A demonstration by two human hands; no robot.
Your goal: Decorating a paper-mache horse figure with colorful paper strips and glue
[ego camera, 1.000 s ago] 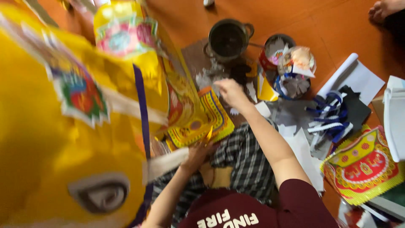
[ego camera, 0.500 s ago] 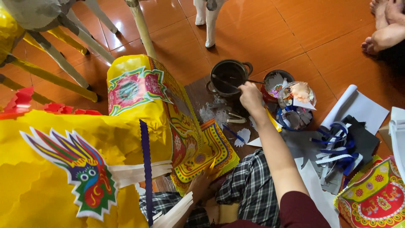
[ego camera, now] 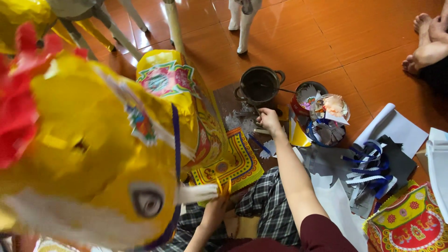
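Holding steady down near the lap, the left hand point(ego camera: 215, 205) has its fingers point(ego camera: 223, 189) pinched shut on a small yellow paper strip point(ego camera: 224, 184), right at the white tip jutting from the muzzle of the big yellow paper horse point(ego camera: 107, 154). That horse fills the near left, grey eye showing, a purple band running over its cheek, red fringe at its crest. Beneath the hands, a checked cloth point(ego camera: 268, 205) covers the person's lap, and a yellow patterned paper panel point(ego camera: 233, 163) lies on the floor just beside the horse's flank.

Further out, the right hand point(ego camera: 269, 119) reaches forward, arm stretched long. Its fingers are curled loosely downward on white paper scraps point(ego camera: 240, 120) at the foot of the dark metal pot point(ego camera: 259, 86); whether they actually grip anything, I cannot tell. A blue-handled tool point(ego camera: 257, 142) lies on the floor just short of that hand.

Right of the pot sits a round tin point(ego camera: 310, 95) stuffed with paper bits, then a heap of blue and white ribbons point(ego camera: 368, 165) on grey sheets, and a red and yellow printed paper point(ego camera: 410, 224) at the near right.

Farthest off, another person's bare feet point(ego camera: 422, 44) rest on the orange tile floor point(ego camera: 326, 37).
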